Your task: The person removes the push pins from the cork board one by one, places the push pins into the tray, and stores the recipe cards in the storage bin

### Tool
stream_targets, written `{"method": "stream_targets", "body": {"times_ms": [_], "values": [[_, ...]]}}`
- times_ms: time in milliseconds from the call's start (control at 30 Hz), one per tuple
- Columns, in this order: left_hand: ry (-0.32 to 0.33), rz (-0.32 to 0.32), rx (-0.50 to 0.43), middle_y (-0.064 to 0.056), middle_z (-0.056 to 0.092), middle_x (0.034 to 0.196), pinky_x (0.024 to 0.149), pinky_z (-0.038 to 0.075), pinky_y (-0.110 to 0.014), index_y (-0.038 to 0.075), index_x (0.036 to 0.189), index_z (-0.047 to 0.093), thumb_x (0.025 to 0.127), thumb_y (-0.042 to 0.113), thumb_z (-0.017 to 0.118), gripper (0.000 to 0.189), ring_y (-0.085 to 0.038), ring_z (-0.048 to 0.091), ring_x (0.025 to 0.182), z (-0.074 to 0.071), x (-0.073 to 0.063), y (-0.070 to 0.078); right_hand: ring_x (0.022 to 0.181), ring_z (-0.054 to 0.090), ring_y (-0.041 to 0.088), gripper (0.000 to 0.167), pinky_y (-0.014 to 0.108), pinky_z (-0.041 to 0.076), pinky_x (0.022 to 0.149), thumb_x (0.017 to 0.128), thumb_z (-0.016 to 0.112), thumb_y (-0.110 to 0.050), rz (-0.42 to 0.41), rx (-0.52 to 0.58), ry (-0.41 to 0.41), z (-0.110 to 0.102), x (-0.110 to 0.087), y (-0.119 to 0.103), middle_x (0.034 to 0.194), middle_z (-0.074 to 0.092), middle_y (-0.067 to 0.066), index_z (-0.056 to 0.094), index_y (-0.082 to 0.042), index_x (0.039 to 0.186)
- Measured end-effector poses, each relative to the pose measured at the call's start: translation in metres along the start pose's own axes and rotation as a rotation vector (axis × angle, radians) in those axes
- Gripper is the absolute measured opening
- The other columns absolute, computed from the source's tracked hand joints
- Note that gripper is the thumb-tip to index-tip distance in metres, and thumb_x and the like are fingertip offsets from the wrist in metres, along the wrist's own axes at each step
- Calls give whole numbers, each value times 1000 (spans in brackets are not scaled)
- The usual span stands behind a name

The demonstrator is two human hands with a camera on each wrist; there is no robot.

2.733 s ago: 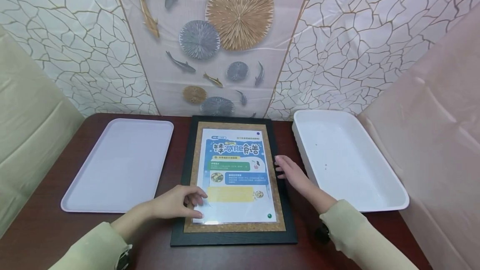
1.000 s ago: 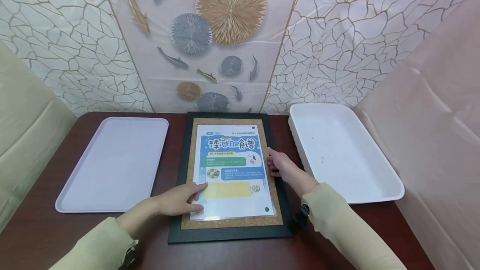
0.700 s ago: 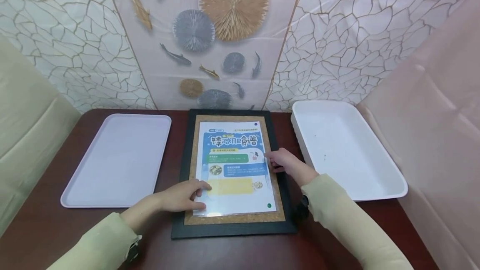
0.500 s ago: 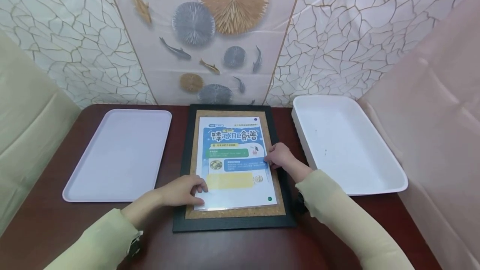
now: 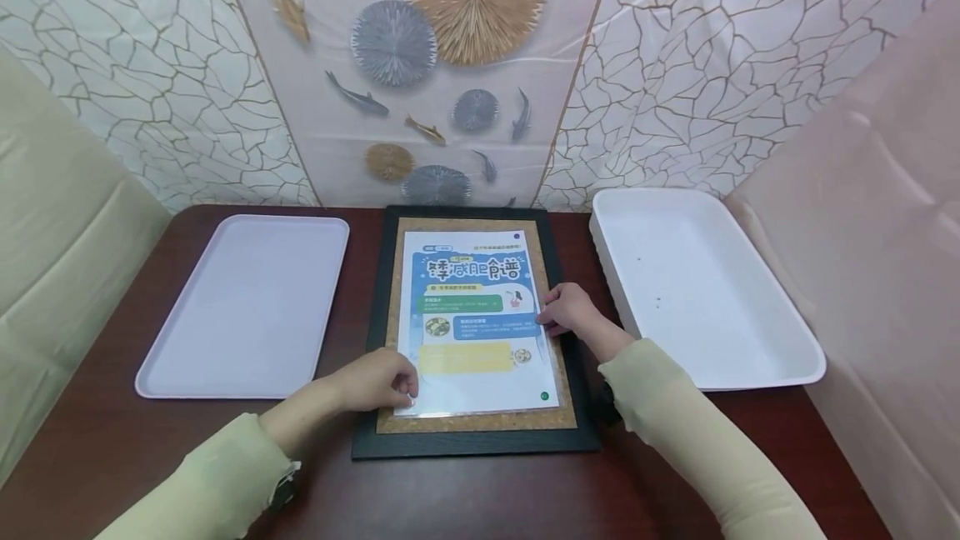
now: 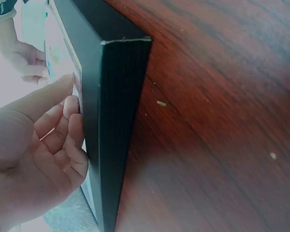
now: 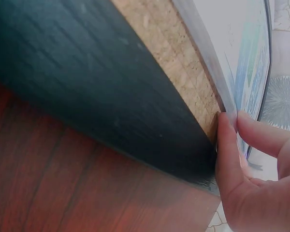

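Observation:
A glossy, laminated-looking printed sheet (image 5: 472, 315) with blue, green and yellow blocks lies on a black-framed cork board (image 5: 483, 423). Its right corners show a purple round dot (image 5: 517, 237) and a green round dot (image 5: 544, 397). At the sheet's lower left edge, my left hand (image 5: 375, 380) bends its fingers toward the thumb, tips together on the sheet; in the left wrist view the hand (image 6: 36, 140) hides part of the frame's inner side. My right hand (image 5: 573, 313) pinches the sheet's right edge between thumb and index finger, as the right wrist view shows near the fingertips (image 7: 224, 122).
A flat pale tray (image 5: 243, 307) lies to the left of the board. To its right stands a deeper white tray (image 5: 705, 290). The dark red-brown table (image 5: 465, 494) ends at a patterned backdrop (image 5: 480, 23), with pale cloth on both sides.
My right hand has come from beyond the frame to the sheet's right edge and now pinches it. My left hand's spread thumb and fingers have drawn together. The head view has shifted slightly.

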State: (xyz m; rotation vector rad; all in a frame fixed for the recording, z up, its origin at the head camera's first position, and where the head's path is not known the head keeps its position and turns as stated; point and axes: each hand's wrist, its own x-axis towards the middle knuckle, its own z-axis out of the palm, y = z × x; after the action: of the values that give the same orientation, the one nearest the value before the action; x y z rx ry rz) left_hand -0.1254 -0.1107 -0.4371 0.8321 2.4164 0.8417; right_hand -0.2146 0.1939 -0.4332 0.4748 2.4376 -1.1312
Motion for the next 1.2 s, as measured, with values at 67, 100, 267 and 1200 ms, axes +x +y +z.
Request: {"method": "stream_targets", "body": {"times_ms": [67,100,267,1200], "values": [[-2,-6,-3,7,50,62,56,39,-19,11,76,66,81,9,69,7,-5,45,59,1,0,1,80,67,24,26,24,55,62,83,68,-3,-5,1,3,0,0,1,104,57,21,51,0,103],[-2,-9,1,7,50,61,55,38,-19,11,75,66,81,9,69,8,-5,45,59,1,0,2,80,66,24,26,24,55,61,83,68,-3,-8,3,4,0,0,1,104,57,21,51,0,102],[-15,-23,9,6,49,59,54,37,-18,12,71,65,81,8,69,11,-5,44,56,1,2,3,78,66,23,25,24,54,61,83,67,-3,-18,-3,5,0,0,1,103,57,21,51,0,102],[-31,40,-113,3,62,70,63,45,-20,10,78,65,85,14,66,7,-3,51,64,-38,-2,-23,79,65,23,25,24,54,63,85,66,-4,-27,-7,0,0,-3,1,104,58,21,51,0,105]]}}
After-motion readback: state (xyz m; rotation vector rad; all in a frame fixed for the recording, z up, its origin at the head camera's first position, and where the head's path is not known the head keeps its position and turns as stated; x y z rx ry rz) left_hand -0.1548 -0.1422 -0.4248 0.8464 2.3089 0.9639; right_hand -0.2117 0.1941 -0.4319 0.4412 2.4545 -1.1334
